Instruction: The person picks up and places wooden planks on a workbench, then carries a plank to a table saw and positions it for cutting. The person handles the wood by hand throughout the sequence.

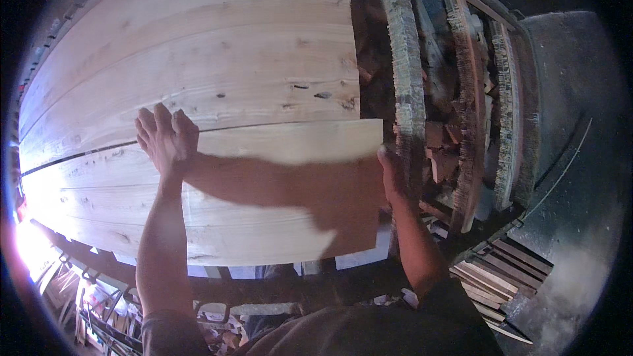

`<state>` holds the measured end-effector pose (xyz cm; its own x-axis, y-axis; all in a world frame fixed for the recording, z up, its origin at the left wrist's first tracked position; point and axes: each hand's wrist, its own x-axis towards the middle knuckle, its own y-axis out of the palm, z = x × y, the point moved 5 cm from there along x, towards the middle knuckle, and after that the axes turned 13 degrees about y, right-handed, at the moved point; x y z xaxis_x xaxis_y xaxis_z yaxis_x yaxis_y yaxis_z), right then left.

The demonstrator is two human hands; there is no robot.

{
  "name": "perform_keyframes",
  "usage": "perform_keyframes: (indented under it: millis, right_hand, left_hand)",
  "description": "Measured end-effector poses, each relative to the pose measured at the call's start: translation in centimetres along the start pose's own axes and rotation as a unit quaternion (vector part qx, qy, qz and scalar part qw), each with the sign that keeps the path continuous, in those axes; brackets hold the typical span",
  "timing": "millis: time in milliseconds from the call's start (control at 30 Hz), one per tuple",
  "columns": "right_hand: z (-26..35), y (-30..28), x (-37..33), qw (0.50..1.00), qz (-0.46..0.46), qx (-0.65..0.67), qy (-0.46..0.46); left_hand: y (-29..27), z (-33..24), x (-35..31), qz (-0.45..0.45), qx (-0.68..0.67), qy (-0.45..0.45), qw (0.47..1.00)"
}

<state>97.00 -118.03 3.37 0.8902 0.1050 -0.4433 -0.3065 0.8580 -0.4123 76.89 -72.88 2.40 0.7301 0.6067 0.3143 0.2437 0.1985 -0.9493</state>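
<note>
A pale wooden panel (pixel 264 224) lies nearest me, and a larger pale wooden panel (pixel 264 59) with a few dark knots lies beyond it. A narrow dark gap runs between them, widest on the left. My left hand (pixel 167 140) rests across this gap with its fingers apart, lying on the wood. At the near panel's right end is my right hand (pixel 395 178), its thumb against the end edge; its other fingers are hidden below. The near panel sticks out slightly farther right than the far one. My arm's shadow covers part of it.
Under the panels, rough-edged layered crossbars (pixel 405 59) span a dark frame (pixel 531 125), with wood scraps (pixel 442 151) between them. Stacked wood strips (pixel 494 283) lie on the floor at lower right. A thin stick (pixel 567 165) lies on the grey floor (pixel 580 66). Bright light glares at left.
</note>
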Motion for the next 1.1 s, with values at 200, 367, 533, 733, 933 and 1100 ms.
perform_keyframes:
  millis: [200, 367, 533, 733, 933, 1100]
  right_hand:
    - [-8.6, -1.0, 6.1, 0.995, -0.038, -0.079, -0.057]
    - [-6.6, 0.1, 4.8, 0.990, -0.074, -0.105, -0.054]
    - [-6.5, -0.4, 4.1, 0.998, 0.007, 0.048, 0.037]
    - [-7.3, -1.1, -2.3, 0.994, 0.012, 0.029, 0.103]
    - [-9.1, -2.0, -1.4, 0.999, 0.015, 0.049, 0.009]
    - [-12.3, -2.5, 1.1, 0.999, 0.024, 0.017, 0.017]
  left_hand:
    - [0.4, 0.3, -0.7, -0.022, -0.010, 0.001, 1.000]
    - [1.1, 2.1, -2.8, 0.061, -0.020, 0.042, 0.997]
    - [0.0, 0.6, -9.6, 0.066, -0.030, 0.154, 0.985]
    - [-3.2, 0.4, -15.8, 0.102, -0.056, 0.137, 0.984]
    - [-5.2, -0.5, -15.3, 0.120, -0.075, 0.111, 0.984]
    - [-6.3, 0.5, -15.5, 0.113, -0.139, 0.087, 0.980]
